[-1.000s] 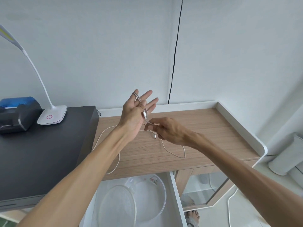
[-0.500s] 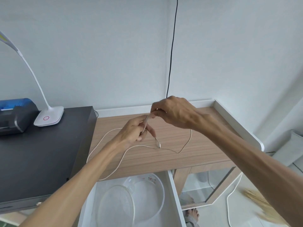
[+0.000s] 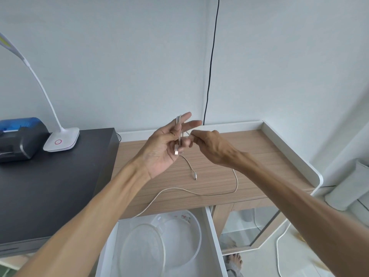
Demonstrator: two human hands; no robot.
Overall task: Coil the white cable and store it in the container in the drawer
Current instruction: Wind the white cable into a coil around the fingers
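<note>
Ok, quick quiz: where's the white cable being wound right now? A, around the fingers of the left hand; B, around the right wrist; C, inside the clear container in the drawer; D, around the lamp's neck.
A: loops of the white cable sit over the raised fingers of the left hand, while the right hand feeds it.

Right hand [image 3: 207,145] hides its own fingertips' grip on white cable [image 3: 199,193]; container [image 3: 196,234] cut by frame bottom.

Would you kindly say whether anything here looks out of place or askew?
Nothing looks damaged. The thin white cable is mostly uncoiled: it trails across the wooden desktop and droops over its front edge above the open white drawer, with few loops around the left hand.
</note>
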